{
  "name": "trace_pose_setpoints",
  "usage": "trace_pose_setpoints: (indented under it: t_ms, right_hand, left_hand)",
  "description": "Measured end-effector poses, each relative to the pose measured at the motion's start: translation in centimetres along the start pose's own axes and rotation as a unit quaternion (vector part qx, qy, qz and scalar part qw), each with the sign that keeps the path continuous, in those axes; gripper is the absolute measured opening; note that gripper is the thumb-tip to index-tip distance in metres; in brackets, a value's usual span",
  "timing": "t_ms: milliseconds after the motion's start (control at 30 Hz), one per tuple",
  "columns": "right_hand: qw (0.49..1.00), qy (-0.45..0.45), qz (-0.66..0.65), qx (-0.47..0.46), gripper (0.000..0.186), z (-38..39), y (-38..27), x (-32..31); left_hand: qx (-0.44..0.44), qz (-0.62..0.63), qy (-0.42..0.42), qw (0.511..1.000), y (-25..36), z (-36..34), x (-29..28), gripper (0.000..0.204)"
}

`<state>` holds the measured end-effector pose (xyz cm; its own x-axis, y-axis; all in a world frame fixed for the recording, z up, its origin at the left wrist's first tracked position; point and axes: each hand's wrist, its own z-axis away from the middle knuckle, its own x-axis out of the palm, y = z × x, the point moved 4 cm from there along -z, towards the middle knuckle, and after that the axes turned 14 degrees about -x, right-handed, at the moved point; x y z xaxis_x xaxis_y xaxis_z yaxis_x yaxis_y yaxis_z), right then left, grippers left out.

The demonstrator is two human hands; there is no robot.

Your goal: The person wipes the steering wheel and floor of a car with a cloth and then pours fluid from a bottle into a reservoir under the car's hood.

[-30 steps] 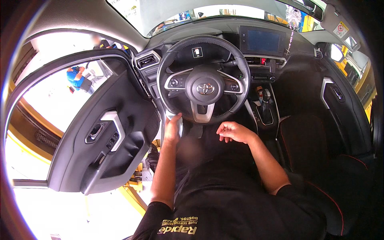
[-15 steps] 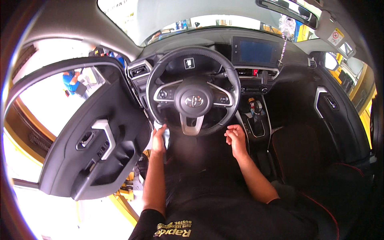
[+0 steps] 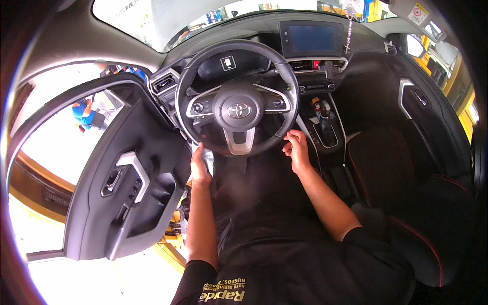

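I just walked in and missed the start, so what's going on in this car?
A person sits at the steering wheel with the door on their left open. Their left hand is by the wheel's lower left and seems to hold a pale item, perhaps paper or cloth. Their right hand, loosely curled, is near its lower right; contact is unclear.

Dim footwell (image 3: 267, 170); floor outside (image 3: 122, 277) overexposed (edges bowed).
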<state>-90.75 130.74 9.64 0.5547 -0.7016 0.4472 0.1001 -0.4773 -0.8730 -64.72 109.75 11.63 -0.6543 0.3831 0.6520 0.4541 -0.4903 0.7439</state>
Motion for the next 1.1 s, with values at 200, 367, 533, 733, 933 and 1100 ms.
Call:
trace_pose_setpoints:
  t_ms: [200, 367, 533, 733, 933, 1100]
  right_hand:
    - [0.999, -0.017, 0.023, -0.021, 0.041, -0.8, 0.2, -0.6]
    - [0.992, 0.007, 0.041, -0.12, 0.037, -2.4, -0.4, -1.3]
    - [0.935, -0.071, 0.092, -0.334, 0.032, -4.8, -4.2, 0.0]
    - [0.807, -0.069, 0.314, -0.495, 0.024, -5.0, -10.6, 5.1]
    - [0.763, -0.105, 0.382, -0.511, 0.025, -3.0, -10.2, 7.5]
    - [0.723, -0.159, 0.427, -0.519, 0.021, -2.3, -8.3, 8.7]
  left_hand:
    - [-0.004, -0.07, 0.033, 0.997, 0.1, 0.4, -0.1, 0.031]
    - [0.006, -0.137, 0.087, 0.987, 0.8, 0.6, 0.2, 0.032]
    - [0.131, -0.118, 0.136, 0.975, 3.4, 0.7, 1.3, 0.033]
    - [0.268, -0.296, 0.199, 0.895, 7.6, 0.1, 3.6, 0.044]
    - [0.27, -0.333, 0.183, 0.885, 6.1, -2.9, 1.7, 0.057]
    - [0.241, -0.329, 0.219, 0.887, 5.5, -2.3, 2.2, 0.049]
